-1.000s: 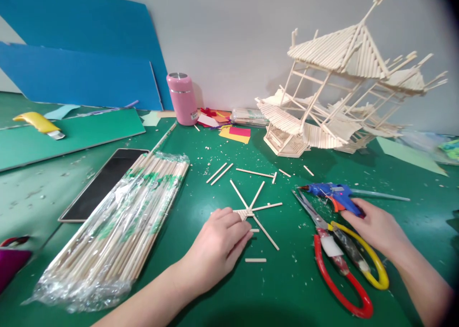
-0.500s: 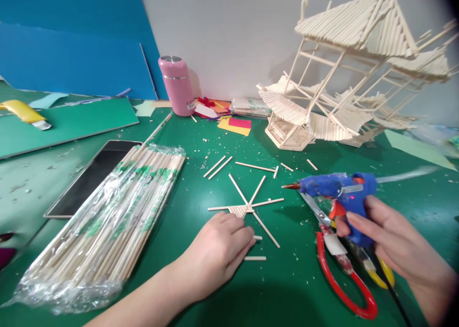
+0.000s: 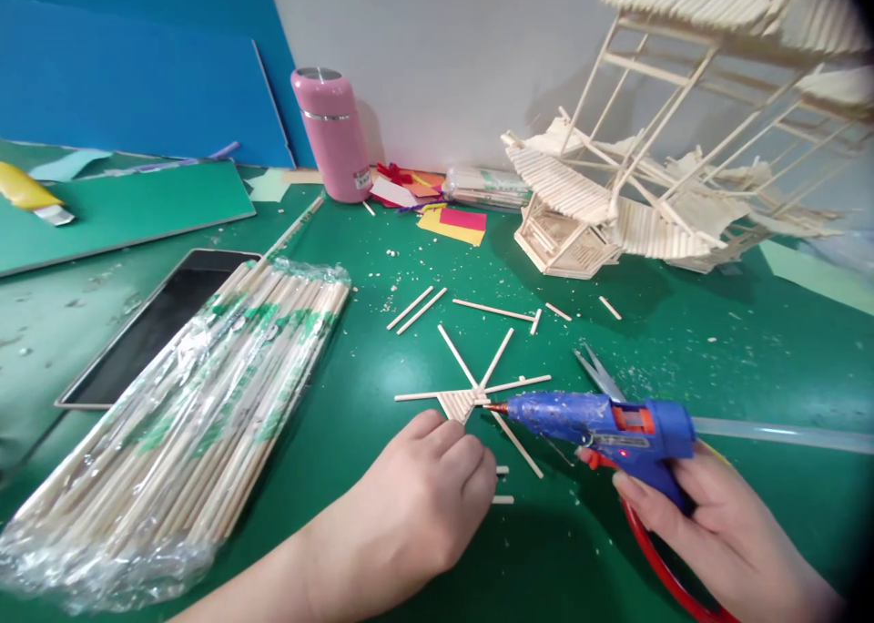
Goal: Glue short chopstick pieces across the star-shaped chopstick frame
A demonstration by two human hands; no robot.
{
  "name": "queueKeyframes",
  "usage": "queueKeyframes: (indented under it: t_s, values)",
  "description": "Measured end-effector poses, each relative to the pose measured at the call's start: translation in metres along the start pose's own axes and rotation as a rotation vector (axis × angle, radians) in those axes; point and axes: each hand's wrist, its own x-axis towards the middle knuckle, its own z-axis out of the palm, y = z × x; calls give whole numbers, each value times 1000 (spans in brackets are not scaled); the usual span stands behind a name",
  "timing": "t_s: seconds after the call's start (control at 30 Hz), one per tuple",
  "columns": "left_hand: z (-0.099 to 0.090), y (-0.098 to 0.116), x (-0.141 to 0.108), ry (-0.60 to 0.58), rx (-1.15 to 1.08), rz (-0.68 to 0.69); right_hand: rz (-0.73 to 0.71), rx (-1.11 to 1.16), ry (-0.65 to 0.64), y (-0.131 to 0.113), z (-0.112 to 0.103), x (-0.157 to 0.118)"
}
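Observation:
A star-shaped frame of thin wooden sticks (image 3: 456, 403) lies flat on the green table, one wedge filled with short sticks. My left hand (image 3: 433, 486) is closed over its lower leg; the fingertips are hidden beneath the knuckles. In my right hand (image 3: 716, 532) is a blue hot glue gun (image 3: 587, 423), its trigger red and a clear glue stick (image 3: 771, 434) out the back. Its copper nozzle (image 3: 497, 407) points left and is at the hub of the frame. Under the gun are scissors with red handles (image 3: 659, 559), partly covered.
A bag of wooden sticks (image 3: 205, 423) overlaps a dark phone-like slab (image 3: 157, 331) at left. Loose cut sticks (image 3: 416, 311) lie beyond the frame. Farther back stand a pink flask (image 3: 332, 140) and a stick-built pavilion model (image 3: 580, 181). A yellow cutter (image 3: 31, 190) rests on a green board (image 3: 137, 209).
My right hand has brought the glue gun left and down, from above the scissors to the frame's hub. My left hand has stayed at the frame. The view has shifted slightly.

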Motion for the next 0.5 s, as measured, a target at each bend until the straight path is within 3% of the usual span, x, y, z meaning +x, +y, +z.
queueKeyframes:
  t_s: [0.5]
  values:
    - [1, 0, 0, 22, -3, -22, -92, -180, 30, -7, 6, 2]
